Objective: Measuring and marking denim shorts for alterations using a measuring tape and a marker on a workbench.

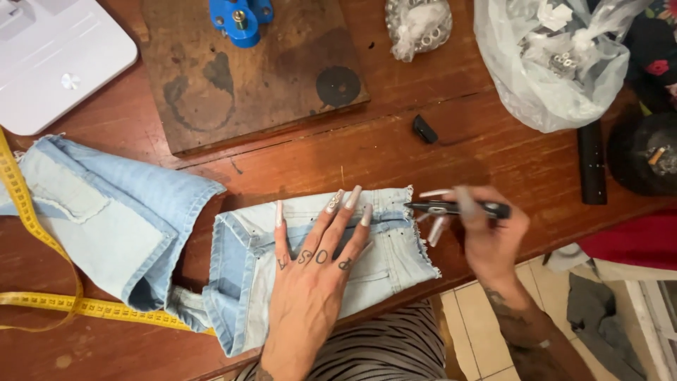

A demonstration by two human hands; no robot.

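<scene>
At frame centre, the left hand (314,271) lies flat, fingers spread, pinning the denim (247,271) to the worktop (395,148). The right hand (486,236) grips a black pen (458,207) at the frayed right edge. No new marks show yet; small studs dot the cloth.

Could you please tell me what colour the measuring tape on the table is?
Yellow; the measuring tape shows in the head view.

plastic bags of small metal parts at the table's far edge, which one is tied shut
The small clear plastic bag, knotted into a tight bundle left of the large clear plastic bag, which gapes open.
</scene>
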